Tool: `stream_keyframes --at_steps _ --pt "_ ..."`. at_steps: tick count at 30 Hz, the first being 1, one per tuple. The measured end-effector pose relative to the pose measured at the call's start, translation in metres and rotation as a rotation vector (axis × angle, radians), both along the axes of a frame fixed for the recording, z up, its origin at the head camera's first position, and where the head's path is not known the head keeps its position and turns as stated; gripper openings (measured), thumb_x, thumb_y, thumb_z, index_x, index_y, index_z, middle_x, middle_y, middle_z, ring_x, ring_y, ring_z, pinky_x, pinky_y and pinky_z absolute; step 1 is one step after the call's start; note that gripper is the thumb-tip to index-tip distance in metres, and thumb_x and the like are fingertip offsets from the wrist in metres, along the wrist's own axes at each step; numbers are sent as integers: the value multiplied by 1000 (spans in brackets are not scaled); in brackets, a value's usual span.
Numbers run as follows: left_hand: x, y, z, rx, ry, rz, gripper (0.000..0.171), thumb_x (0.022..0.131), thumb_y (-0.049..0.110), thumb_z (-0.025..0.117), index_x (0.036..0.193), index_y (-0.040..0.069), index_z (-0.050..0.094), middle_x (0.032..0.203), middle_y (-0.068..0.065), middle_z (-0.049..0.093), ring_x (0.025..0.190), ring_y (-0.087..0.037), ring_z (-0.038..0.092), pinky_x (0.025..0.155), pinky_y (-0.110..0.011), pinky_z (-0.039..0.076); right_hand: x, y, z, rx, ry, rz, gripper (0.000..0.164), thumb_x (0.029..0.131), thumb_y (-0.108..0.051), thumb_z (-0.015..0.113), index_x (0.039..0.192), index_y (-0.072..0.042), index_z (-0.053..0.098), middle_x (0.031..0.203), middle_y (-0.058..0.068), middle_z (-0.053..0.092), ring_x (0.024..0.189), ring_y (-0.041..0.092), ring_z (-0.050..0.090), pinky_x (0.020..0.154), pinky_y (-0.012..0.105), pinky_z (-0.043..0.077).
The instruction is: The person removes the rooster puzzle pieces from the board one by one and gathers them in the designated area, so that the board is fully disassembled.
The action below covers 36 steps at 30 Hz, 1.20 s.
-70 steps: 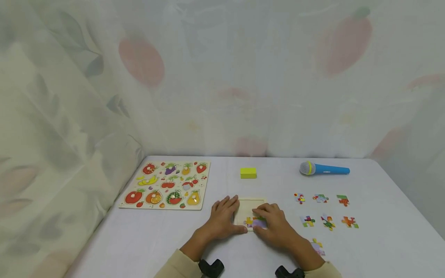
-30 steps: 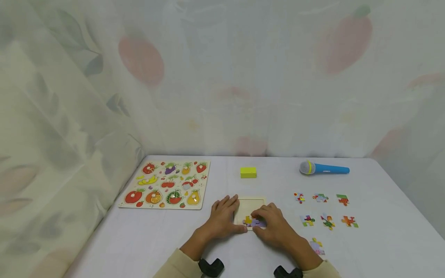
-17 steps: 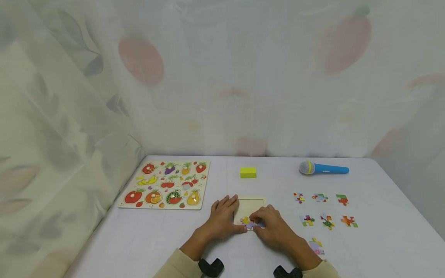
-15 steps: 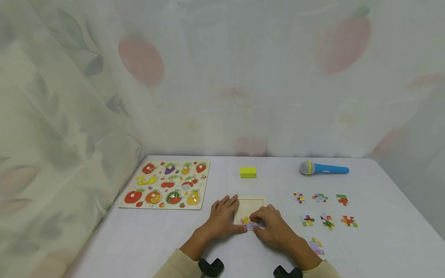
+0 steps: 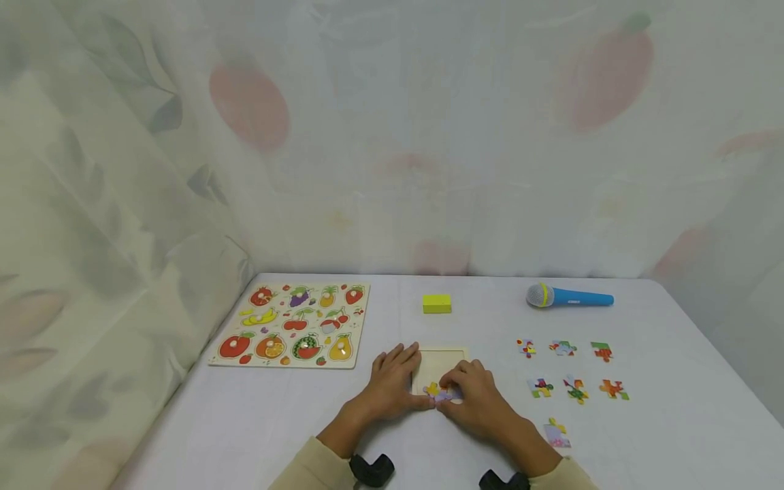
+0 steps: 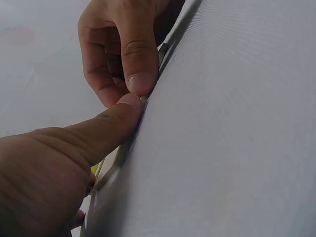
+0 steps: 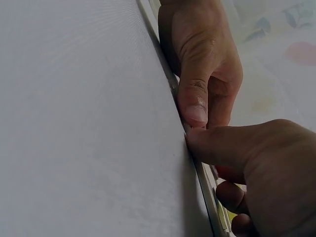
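In the head view, a small wooden puzzle tray [image 5: 442,359] lies in front of me, its lower part partly hidden by the hands. My left hand [image 5: 392,388] holds the tray's left side, thumb along the front edge and fingers by the left edge. A purple-and-yellow jigsaw piece [image 5: 433,391] sits in the tray's lower left. My right hand [image 5: 480,403] pinches at this piece with curled fingers, which cover part of it. Both wrist views show the left thumb [image 6: 111,126] and right thumb [image 6: 139,69] tip to tip at the tray's front edge.
Several loose jigsaw pieces [image 5: 576,389] lie spread on the white table [image 5: 661,422] to the right. A blue microphone [image 5: 576,297] is at the back right. Behind the tray stands a yellow block [image 5: 437,304]. A fruit puzzle board [image 5: 290,327] lies at the left.
The purple-and-yellow piece has shifted left and toward the tray's front edge. My right fingers have followed it, and the right thumb has moved left to the left thumb. The left hand stays put.
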<state>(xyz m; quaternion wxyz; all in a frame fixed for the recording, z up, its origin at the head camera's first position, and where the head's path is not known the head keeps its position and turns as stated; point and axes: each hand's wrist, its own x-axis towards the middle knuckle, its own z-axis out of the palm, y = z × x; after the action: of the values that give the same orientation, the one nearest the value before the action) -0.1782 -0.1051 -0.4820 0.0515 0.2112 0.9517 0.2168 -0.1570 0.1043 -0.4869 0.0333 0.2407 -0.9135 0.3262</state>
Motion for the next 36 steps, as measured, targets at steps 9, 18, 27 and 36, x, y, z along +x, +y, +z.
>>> stream_keyframes --at_steps 9,18,27,36 --pt "0 -1 2 7 -5 -3 97 73 57 76 146 3 41 154 -7 31 141 -33 21 107 -57 13 0 5 7 -77 125 14 29 74 -16 81 100 -12 70 92 -13 58 86 6 45 73 29 43" --pt "0 0 3 6 -29 -3 98 74 58 76 147 4 39 155 -5 29 142 -31 19 108 -56 11 3 21 28 -152 160 77 30 75 -14 83 102 -13 71 94 -12 60 91 8 50 78 31 47" --pt "0 0 1 5 -28 4 97 74 58 76 148 6 39 156 -4 28 142 -30 19 109 -55 11 15 40 56 -186 104 91 30 79 -16 81 107 -17 70 102 -14 61 100 6 51 84 35 47" --pt "0 0 -2 3 -19 4 98 73 57 77 147 5 39 155 -4 28 142 -31 20 109 -55 12 26 58 81 -202 180 105 39 74 -8 83 107 -22 69 103 -20 60 99 6 53 88 28 44"
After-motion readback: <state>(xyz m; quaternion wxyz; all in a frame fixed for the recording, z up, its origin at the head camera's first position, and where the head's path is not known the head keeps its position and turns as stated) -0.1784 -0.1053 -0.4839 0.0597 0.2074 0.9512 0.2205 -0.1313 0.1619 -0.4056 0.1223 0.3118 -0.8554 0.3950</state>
